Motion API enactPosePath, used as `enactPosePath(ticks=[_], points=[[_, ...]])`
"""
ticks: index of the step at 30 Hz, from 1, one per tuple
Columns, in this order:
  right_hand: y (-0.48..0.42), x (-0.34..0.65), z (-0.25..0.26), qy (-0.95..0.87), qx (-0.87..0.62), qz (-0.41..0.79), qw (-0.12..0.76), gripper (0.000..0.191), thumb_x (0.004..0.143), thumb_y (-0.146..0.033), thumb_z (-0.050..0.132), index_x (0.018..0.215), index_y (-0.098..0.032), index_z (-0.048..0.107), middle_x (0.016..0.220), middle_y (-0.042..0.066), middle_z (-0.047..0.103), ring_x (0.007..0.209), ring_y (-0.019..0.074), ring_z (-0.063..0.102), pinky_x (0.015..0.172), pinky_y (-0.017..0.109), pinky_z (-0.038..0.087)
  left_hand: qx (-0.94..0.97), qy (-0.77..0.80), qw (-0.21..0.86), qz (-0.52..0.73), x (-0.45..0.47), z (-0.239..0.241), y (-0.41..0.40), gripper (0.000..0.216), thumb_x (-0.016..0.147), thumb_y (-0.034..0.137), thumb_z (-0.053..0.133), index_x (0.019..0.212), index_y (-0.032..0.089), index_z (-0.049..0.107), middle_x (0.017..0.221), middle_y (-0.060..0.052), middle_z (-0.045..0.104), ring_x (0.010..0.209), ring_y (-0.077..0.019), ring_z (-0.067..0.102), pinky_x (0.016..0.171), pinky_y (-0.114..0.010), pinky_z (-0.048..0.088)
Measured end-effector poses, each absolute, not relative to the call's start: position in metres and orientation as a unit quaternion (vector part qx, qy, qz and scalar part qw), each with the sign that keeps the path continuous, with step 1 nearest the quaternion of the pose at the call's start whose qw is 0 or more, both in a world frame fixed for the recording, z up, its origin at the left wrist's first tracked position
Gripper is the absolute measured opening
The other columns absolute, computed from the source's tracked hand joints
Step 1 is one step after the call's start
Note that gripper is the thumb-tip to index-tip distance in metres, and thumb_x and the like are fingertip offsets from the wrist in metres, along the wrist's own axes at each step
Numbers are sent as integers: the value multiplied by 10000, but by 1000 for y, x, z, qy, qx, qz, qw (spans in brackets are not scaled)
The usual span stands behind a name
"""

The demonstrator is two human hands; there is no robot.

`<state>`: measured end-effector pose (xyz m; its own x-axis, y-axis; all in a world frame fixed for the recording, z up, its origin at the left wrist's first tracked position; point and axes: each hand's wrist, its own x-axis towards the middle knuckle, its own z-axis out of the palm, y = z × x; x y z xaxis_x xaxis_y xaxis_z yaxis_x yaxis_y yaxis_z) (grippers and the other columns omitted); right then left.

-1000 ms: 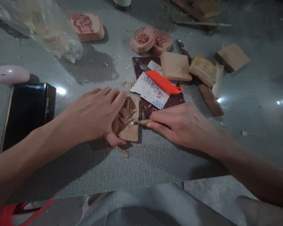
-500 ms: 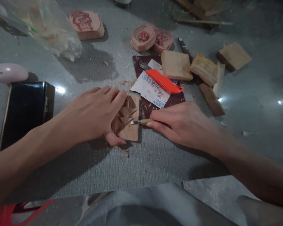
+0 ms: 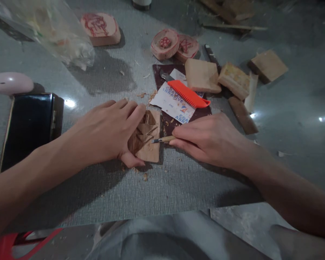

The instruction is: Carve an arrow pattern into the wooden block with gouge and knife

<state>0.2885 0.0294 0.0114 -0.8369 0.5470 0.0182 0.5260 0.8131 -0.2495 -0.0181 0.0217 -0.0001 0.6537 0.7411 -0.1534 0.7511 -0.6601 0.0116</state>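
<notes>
Clamps rectangular brown carved-wood block [image 3: 151, 154] in left hand [image 3: 111, 131], presumably for steadiness; pinches slim tan-handled metal chisel [image 3: 165, 139] in right hand [image 3: 206, 139].

Lost part of the carved block [image 3: 151, 153] under the left hand [image 3: 111, 133], and the rear of the chisel [image 3: 164, 139] inside the right hand [image 3: 204, 141]. Saw the plastic bag [image 3: 62, 39] and a pale container [image 3: 141, 3] cut off by the top edge.

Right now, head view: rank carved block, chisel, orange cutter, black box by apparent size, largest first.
1. Black box, partly hidden
2. Carved block, partly under the left hand
3. Orange cutter
4. Chisel, visible part; rest in the right hand
</notes>
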Motion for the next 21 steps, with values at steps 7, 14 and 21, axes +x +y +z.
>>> enactPosePath(ticks=[7,14,21], points=[[29,289,14,-953,-281,110,36,559,1289,-526,422,896,-231,688,679,-3,634,615,166,498,643,370,233,912,406,24,-48,-18,-3,20,1215,643,1170,741,1334,174,678,1184,-209,809,1075,-471,798,933,-558,615],[29,292,11,-954,-275,110,55,515,1277,-511,496,894,-229,692,712,-8,669,633,164,509,653,381,239,913,404,46,-23,-21,-5,21,1066,699,1136,731,1294,252,680,1200,-189,819,1085,-463,799,893,-549,603],[28,292,9,-951,-277,122,66,527,1281,-518,505,877,-229,683,711,-14,667,638,164,517,659,379,247,914,403,38,-32,-20,-4,20,1237,653,1200,686,1330,164,681,1189,-219,803,1091,-474,793,920,-556,599]])
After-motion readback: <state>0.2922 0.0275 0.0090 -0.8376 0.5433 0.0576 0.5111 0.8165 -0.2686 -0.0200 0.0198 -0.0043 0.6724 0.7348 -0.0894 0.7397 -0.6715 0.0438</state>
